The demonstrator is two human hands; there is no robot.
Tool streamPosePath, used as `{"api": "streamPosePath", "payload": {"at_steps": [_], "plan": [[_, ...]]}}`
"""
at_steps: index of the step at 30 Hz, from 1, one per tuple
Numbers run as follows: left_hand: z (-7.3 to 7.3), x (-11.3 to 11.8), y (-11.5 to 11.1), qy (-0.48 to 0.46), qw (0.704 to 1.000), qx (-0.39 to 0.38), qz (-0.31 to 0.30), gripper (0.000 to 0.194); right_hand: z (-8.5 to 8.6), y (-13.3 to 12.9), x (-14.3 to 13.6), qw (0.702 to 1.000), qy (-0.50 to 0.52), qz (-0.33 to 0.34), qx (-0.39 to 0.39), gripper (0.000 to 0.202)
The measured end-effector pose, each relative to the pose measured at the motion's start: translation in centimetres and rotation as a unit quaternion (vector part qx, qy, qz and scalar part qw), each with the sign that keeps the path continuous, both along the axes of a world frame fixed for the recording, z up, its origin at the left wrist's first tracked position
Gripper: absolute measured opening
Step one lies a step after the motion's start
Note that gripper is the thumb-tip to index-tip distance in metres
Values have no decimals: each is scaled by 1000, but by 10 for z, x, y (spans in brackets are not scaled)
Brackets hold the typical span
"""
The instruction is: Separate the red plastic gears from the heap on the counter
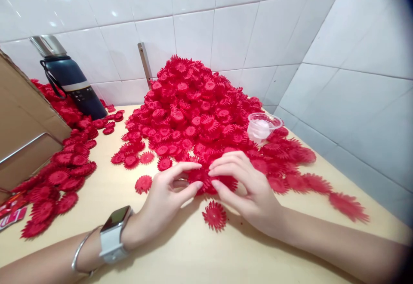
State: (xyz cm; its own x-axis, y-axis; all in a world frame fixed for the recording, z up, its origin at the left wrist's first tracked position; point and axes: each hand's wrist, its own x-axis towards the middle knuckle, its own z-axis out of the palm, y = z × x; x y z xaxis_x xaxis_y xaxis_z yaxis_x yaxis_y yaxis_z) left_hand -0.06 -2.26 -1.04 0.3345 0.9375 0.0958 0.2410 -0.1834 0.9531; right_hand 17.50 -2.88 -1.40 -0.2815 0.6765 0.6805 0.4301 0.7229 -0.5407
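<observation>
My left hand (176, 189), with a watch and a bangle on its wrist, is closed with thumb and fingers on the left edge of a red petalled disc (200, 180). From the other side my right hand (243, 185) curls in, its thumb and fingertips close together at the disc's right edge. More red discs lie right behind the fingers and partly hide what the right fingertips hold. A single red petalled disc (214, 216) lies flat on the table just below both hands. Behind them rises a large heap of red petalled discs (193, 107).
A clear plastic cup (263, 127) with something whitish inside sits at the heap's right. At the left stand a dark blue bottle (79, 84) and a cardboard box (29, 120), with more red discs around them. White tiled walls (200, 30) bound the table (180, 249).
</observation>
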Motion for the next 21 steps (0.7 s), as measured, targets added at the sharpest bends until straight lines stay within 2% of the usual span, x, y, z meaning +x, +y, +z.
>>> {"api": "streamPosePath", "payload": {"at_steps": [3,6,9,12,16,21], "plan": [[1,0,-1,-13,999,-25,-16,29,-1,-1,-1,999,-32,5,37,12],[2,1,-3,-28,997,-48,-47,37,-3,-1,-1,998,-44,-33,30,12],[2,1,-4,-32,996,-48,-66,41,-3,0,0,999,-37,-25,3,9],[1,0,-5,-8,997,-27,-69,44,-2,1,1,999,-20,-6,-41,6],[2,0,-7,69,994,41,-79,40,-1,2,1,995,-23,-7,-94,9],[4,0,-10,100,988,79,-91,36,-2,2,0,994,-28,-12,-100,11]]}}
